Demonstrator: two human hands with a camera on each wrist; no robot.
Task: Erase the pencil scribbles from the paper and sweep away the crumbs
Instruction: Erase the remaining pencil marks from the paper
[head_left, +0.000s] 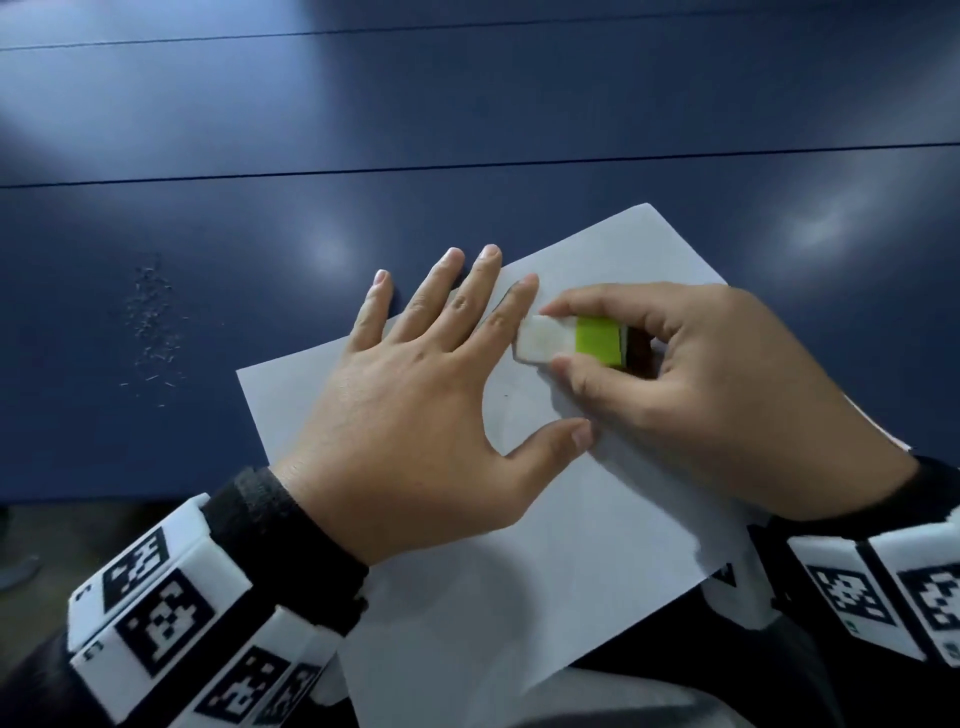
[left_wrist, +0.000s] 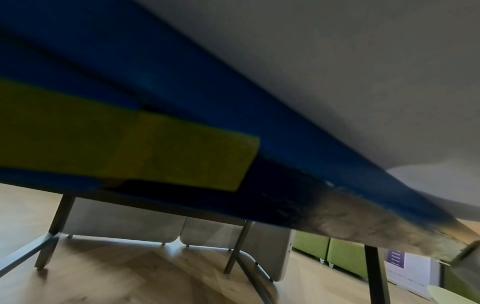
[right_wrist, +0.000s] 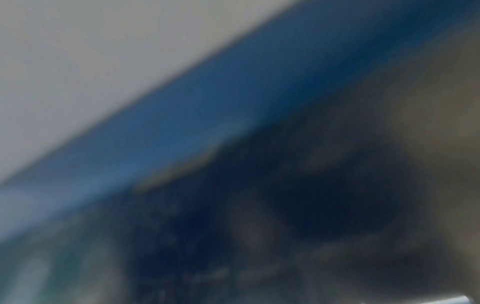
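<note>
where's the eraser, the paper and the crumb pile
eraser (head_left: 571, 340): head view, on its white tip, pinched by the right hand (head_left: 727, 395)
paper (head_left: 519, 597): head view, on the bare near part of the sheet
crumb pile (head_left: 153, 322): head view, mid scatter on the blue table

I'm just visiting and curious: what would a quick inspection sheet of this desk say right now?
Surface: dark blue table, seams running across it.
Job's things: white paper lying askew, its near corner past the table edge; a pencil mark shows beside the left index finger; eraser, white with a green sleeve, its white end on the paper.
Clutter: eraser crumbs scattered on the table left of the paper.
Grippers: left hand flat, fingers spread, pressing the paper; right hand pinches the eraser.
Cables: nothing seen.
Surroundings: wood floor, table legs and green seating under the table.
</note>
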